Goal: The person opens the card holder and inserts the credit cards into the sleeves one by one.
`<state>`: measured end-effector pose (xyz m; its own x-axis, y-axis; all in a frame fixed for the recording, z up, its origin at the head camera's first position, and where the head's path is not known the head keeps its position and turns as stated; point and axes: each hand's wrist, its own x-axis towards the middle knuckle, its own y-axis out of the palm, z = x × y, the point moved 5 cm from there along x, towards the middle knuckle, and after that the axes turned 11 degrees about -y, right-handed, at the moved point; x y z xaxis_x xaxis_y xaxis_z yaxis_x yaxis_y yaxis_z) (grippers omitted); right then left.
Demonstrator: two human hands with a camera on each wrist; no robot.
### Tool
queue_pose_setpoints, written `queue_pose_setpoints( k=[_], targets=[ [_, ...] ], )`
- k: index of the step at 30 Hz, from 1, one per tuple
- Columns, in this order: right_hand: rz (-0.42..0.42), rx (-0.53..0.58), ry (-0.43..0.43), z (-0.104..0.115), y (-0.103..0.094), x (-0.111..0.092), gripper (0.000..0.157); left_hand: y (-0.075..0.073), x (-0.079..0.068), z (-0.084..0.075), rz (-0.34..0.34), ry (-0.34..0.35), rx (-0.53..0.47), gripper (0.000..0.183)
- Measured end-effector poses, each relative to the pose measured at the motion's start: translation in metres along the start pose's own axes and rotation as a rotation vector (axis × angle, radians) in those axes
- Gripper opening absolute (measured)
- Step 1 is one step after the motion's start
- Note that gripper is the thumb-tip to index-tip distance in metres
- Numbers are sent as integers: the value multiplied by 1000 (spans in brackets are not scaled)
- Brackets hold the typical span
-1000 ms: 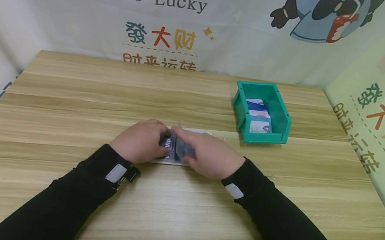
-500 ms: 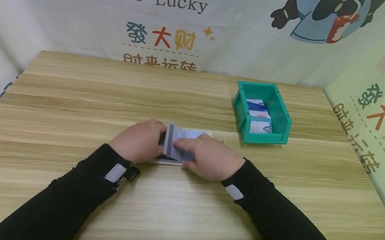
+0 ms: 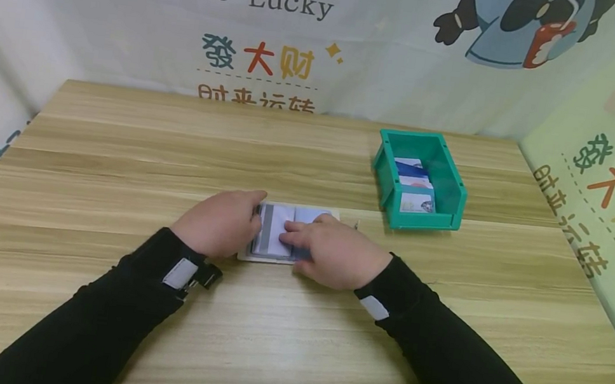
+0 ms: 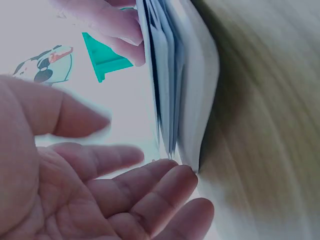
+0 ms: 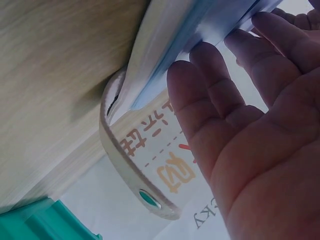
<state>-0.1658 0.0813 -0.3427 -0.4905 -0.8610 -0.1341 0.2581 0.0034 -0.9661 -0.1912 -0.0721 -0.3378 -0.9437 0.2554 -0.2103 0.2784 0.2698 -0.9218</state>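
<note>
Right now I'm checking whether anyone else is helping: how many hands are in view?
2: the left hand at the left edge of the open booklet, and the right hand over its right page. No others show.

Looks like wood across the tabletop (image 3: 264, 353), smooth, with a soft sheen. Shows as smooth plastic on the green bin (image 3: 425, 221), and as smooth printed card or plastic, hard to tell which, on the cards (image 3: 417, 202). Appears leathery and matt on the booklet (image 4: 195, 85), glossy and film-like on its pages (image 5: 219, 26), rough-edged along the strap (image 5: 131, 175), metallic at the eyelet (image 5: 150, 198). Resembles matt cloth on the black sleeves (image 3: 96, 320), faintly creased fabric on the backdrop (image 3: 378, 85).
</note>
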Motion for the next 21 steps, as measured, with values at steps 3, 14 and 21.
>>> queue_pose_setpoints(
  k=[3,14,21],
  targets=[
    [-5,10,-5,-1,-1,-1,52,2,0,-1,11,8,-7,55],
    [-262,147,261,-38,-51,-36,16,4,-2,-2,-3,12,14,61],
    [-431,97,545,-87,-81,-87,17,3,-3,-2,-10,15,20,60]
  ],
)
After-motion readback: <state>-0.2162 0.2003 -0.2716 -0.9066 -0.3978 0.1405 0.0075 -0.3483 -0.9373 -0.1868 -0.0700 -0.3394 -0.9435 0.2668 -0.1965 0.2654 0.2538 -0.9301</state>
